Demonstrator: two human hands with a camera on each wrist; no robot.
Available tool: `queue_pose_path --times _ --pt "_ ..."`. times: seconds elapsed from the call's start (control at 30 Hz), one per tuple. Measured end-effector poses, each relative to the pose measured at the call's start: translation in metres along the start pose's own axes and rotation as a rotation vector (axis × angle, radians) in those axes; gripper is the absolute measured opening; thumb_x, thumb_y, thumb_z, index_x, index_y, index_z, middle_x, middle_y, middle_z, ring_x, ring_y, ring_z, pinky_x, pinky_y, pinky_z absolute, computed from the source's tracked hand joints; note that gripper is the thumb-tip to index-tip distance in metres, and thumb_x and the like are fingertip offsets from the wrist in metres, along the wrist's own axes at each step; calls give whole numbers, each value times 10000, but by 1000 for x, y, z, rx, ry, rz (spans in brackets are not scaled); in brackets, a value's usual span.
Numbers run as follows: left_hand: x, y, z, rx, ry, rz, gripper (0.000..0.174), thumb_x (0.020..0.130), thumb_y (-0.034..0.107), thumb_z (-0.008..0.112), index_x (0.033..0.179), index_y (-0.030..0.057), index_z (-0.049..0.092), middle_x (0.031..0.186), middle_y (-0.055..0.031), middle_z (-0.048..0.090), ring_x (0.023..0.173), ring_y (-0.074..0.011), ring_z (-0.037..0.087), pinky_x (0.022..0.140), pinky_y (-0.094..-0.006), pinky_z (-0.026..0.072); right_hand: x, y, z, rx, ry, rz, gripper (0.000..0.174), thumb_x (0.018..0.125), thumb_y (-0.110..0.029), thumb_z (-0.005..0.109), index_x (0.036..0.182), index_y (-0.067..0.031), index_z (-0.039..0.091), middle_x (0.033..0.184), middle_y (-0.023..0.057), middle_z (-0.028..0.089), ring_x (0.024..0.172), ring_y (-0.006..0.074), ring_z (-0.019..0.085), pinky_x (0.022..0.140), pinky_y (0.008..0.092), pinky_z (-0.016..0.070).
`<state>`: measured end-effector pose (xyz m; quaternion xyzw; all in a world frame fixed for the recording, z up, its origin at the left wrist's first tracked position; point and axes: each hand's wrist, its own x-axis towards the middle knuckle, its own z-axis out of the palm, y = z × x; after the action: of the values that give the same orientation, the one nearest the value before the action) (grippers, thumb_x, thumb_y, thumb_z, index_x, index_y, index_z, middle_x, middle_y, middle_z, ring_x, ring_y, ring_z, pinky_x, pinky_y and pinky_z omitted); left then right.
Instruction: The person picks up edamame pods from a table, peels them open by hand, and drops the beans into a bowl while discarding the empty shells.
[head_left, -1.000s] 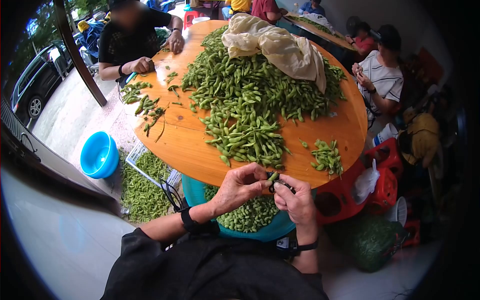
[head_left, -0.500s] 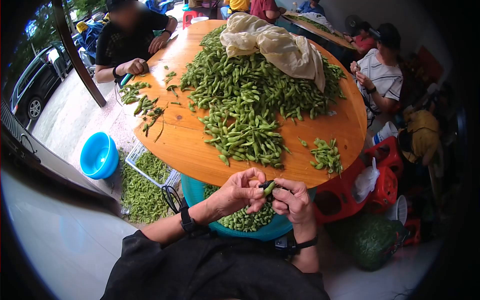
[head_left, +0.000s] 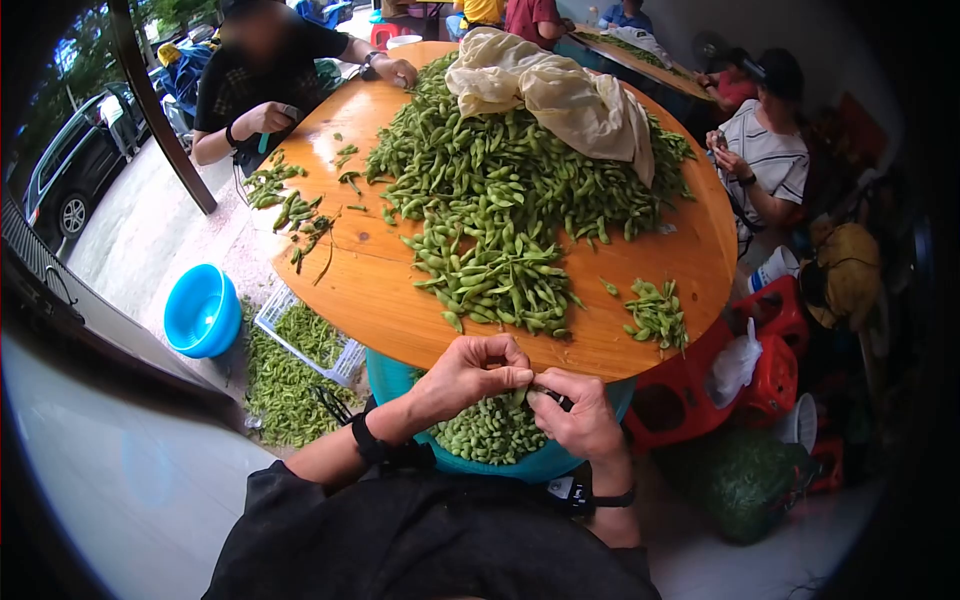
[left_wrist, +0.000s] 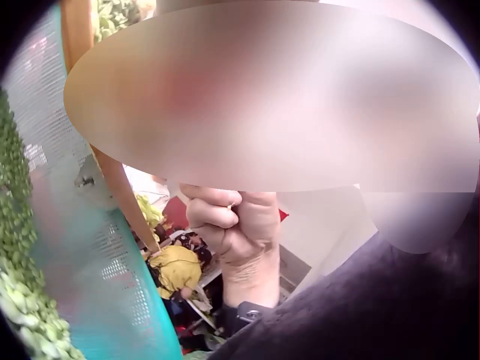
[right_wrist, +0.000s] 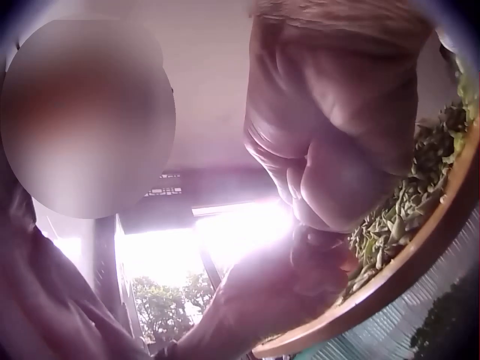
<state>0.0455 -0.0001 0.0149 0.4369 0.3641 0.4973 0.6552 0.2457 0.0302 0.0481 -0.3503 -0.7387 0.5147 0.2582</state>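
Note:
In the head view, a green pod [head_left: 519,396] is between the fingertips of both hands, mostly covered by them. The left hand [head_left: 468,380] pinches it from the left with thumb and forefinger. From the right, the right hand [head_left: 580,412] grips it with curled fingers, a small dark item at them. Both are just off the table's near edge, above a teal basin [head_left: 388,380] of shelled green beans [head_left: 490,430]. The right wrist view shows the right hand [right_wrist: 337,135] large, close to the left hand [right_wrist: 259,292]; the pod is hidden there.
A big heap of pods [head_left: 500,190] with a pale cloth [head_left: 560,90] covers much of the wooden table [head_left: 360,290]. A small pod pile [head_left: 655,315] lies right. A blue basin [head_left: 202,310] and red stools [head_left: 680,400] flank it. A person sits at the far left.
The hands have come closer together and slightly left, covering more of the pod. At the far left, the other person's hand has reached over to the heap.

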Motion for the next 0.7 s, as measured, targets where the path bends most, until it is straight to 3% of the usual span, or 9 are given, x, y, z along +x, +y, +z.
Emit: queue_pose_path --times 0.03,0.17,0.2,0.27,0.33,0.43,0.53,0.67,0.7 --pt "5 -8 -6 -221 -118 -43 89 897 163 710 885 93 656 840 61 606 698 -37 539 592 -216 433 -2 -2 -3 265 -114 198 119 882 -30 618 947 64 646 714 33 587 583 108 569 523 262 444" --pt "1 -12 1 -396 -115 -112 137 901 197 712 914 79 643 840 59 593 684 -24 505 569 -174 382 -1 -1 -6 538 -205 206 120 914 -50 617 953 59 649 702 -26 538 576 24 503 476 209 394" --pt "-2 -5 4 -396 -116 -112 137 901 197 712 914 79 643 840 59 593 684 -24 505 569 -174 382 -1 2 -5 444 -165 206 126 911 -54 624 957 61 650 698 -4 559 580 41 528 489 223 412" --pt "-6 5 8 -91 -52 -34 159 890 203 722 872 71 636 838 65 565 717 -26 510 554 -180 394 -1 3 -3 350 -127 206 133 909 -59 631 960 62 650 694 18 581 585 59 554 502 237 429" --pt "-5 -3 7 -29 -21 18 200 887 234 730 929 61 639 811 63 579 709 -22 513 551 -191 396 1 1 3 22 4 -3 131 888 -45 631 961 62 652 714 70 618 604 105 603 541 273 464" --pt "-10 10 6 471 45 59 254 934 219 675 1059 1 636 758 14 605 672 -47 544 578 -212 429 1 4 5 -50 82 -20 139 855 -29 631 958 60 655 746 132 640 655 183 653 584 310 487" --pt "-11 -7 -1 277 65 48 222 969 182 622 1063 -17 652 758 -7 603 671 -64 548 592 -229 456 4 13 8 -135 174 -106 151 829 -20 627 953 61 656 775 163 650 697 260 667 597 333 492" --pt "-9 -15 3 138 90 32 235 993 147 570 1118 -37 645 765 -24 602 670 -80 555 601 -240 472 6 6 21 -341 274 -260 153 832 25 611 974 70 644 765 149 614 622 231 622 565 319 467" --pt "-9 -15 7 42 126 40 244 989 137 561 1124 -53 634 760 -22 603 666 -83 560 602 -240 470 5 5 27 -406 341 -288 156 820 32 610 969 63 644 768 162 600 648 283 616 577 349 468"
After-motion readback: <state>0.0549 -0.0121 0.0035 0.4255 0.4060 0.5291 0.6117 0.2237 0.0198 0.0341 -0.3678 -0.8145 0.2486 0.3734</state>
